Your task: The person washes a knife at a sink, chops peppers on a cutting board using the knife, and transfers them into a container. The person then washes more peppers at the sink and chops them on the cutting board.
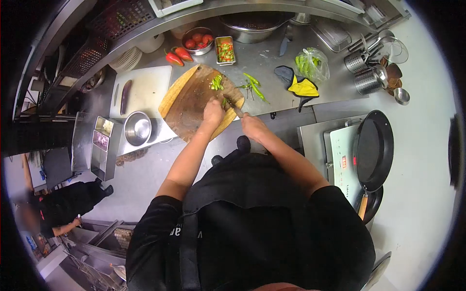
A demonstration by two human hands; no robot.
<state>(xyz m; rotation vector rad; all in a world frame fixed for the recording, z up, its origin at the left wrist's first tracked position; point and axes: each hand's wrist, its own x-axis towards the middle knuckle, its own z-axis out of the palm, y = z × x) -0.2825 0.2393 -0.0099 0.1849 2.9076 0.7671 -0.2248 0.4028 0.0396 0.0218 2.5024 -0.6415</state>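
My left hand is closed on a green chili at the right part of the wooden cutting board. My right hand is wrapped round the handle of a knife, whose blade lies over the board beside the chili. Cut green pieces form a small pile near the board's upper edge. Several whole green chilies rest on the steel counter just right of the board.
Left of the board are a white board with an eggplant and a steel bowl. Tomatoes and red peppers sit behind. A pan stands at right on a cooker. Another person is at lower left.
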